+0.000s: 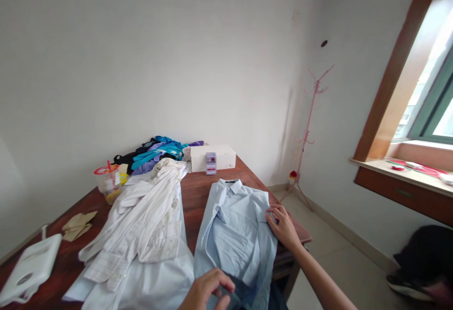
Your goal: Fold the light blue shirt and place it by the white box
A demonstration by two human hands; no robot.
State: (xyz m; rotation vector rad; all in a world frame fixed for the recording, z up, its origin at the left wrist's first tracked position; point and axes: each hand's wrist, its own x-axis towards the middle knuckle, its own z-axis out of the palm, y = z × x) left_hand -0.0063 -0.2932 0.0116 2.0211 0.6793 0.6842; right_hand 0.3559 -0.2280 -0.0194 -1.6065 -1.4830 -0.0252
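A light blue collared shirt (pixel 236 227) lies flat on the dark wooden table (pixel 196 196), collar toward the far end. My right hand (pixel 282 225) rests on the shirt's right edge with its fingers curled, pinching the fabric. My left hand (pixel 207 291) is at the bottom of the view on the shirt's near hem, fingers closed on the cloth. A darker blue garment (pixel 244 295) shows under the hem.
A heap of white shirts (pixel 148 225) lies left of the blue shirt. Behind are a pile of coloured clothes (pixel 155 153), a white box (pixel 213 157), a plastic cup (pixel 108 183), a white device (pixel 31 267). A pink coat stand (pixel 309 130) is in the corner.
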